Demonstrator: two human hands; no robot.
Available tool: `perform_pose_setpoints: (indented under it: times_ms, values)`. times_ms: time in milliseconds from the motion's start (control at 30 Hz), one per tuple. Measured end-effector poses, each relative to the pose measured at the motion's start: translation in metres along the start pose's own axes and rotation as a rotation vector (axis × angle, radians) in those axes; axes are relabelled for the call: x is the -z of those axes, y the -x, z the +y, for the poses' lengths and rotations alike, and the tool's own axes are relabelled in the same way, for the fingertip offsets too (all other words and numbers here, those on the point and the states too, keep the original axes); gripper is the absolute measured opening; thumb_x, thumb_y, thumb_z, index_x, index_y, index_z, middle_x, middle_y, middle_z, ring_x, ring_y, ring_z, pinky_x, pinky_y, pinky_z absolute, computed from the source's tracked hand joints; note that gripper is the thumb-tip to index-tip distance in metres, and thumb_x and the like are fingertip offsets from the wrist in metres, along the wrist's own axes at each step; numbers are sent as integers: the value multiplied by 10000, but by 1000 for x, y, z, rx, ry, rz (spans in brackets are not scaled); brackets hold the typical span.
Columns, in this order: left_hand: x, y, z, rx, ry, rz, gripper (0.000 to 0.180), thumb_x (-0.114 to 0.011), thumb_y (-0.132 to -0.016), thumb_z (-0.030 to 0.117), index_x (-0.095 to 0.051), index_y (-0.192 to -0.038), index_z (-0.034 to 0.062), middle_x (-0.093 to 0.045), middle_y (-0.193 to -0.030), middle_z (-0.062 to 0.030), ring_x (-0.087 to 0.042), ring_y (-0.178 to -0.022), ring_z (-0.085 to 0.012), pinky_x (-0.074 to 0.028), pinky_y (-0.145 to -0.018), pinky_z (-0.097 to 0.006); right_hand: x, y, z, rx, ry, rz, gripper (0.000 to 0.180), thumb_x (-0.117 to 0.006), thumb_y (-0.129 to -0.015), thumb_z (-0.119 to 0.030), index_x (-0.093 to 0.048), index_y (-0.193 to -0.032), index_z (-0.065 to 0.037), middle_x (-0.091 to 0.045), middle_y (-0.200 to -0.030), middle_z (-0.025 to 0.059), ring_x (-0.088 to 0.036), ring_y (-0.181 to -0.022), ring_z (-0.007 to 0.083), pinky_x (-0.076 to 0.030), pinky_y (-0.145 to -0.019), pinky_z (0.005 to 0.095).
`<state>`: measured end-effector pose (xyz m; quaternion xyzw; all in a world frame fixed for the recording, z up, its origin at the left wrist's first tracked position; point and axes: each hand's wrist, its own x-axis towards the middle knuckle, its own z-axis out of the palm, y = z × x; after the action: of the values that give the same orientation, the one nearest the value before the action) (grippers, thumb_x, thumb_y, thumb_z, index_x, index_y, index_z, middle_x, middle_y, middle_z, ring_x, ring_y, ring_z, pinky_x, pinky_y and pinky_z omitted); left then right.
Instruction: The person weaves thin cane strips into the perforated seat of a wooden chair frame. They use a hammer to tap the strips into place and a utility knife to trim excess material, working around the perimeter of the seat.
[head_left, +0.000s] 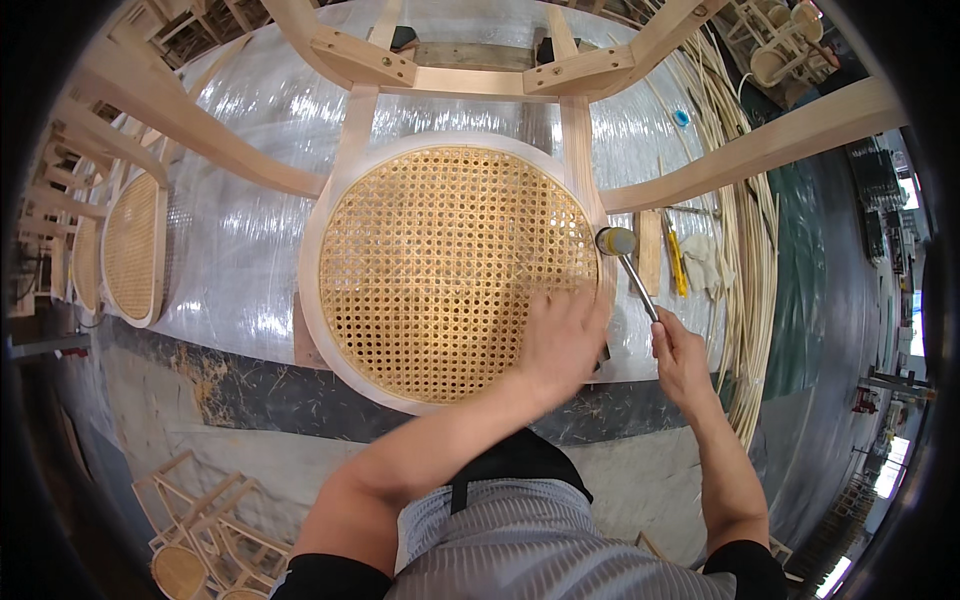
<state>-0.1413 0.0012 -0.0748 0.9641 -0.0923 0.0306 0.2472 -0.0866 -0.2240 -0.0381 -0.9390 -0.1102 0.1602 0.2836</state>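
Observation:
In front of me lies a round chair seat of woven cane (pixel 440 270) in a pale wooden ring (pixel 312 290). My left hand (pixel 563 338) is over the lower right part of the seat, fingers toward the rim; motion blurs them, so their grip is unclear. My right hand (pixel 683 362), just right of the seat, is closed round the end of a mallet's handle. The mallet (pixel 615 241) has a metal shaft and a yellowish-grey head, which is by the seat's right rim. Wooden chair legs and braces (pixel 470 82) extend beyond the seat.
Clear plastic sheeting (pixel 240 240) covers the table. On the right lie a yellow cutter knife (pixel 678 265), a wooden strip (pixel 649 255), a crumpled pale cloth (pixel 703 265) and long cane strips (pixel 745 300). Other cane-seated chairs stand left (pixel 135 250) and lower left (pixel 205 530).

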Motion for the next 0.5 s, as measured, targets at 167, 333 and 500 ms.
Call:
perform_pose_setpoints:
  times_ms: [167, 333, 500]
  values:
    - [-23, 23, 28, 49, 41, -49, 885, -781, -919, 389, -401, -1602, -27, -337, -1702, -223, -730, -859, -268, -572, -792, -445, 1, -4, -4, 40, -11, -39, 350, -550, -1131, -278, -639, -1372, -40, -617, -697, 155, -637, -626, 265, -502, -635, 401]
    - [-38, 16, 22, 66, -99, -79, 946, -780, -911, 381, -344, -1639, -36, -177, -1775, -225, -730, -722, -234, -583, -689, -387, -5, -3, 3, 43, -7, -51, 358, -537, -1138, -294, -620, -1390, -54, -623, -714, 141, -643, -649, 261, -513, -651, 393]
    - [-61, 10, 45, 200, -154, 76, 857, -738, -887, 279, -409, -1601, -62, -237, -1752, -261, -725, -661, -207, -583, -631, -361, -3, -11, 18, 65, -16, -85, 358, -533, -1139, -291, -616, -1395, -56, -613, -720, 133, -633, -653, 252, -515, -655, 394]
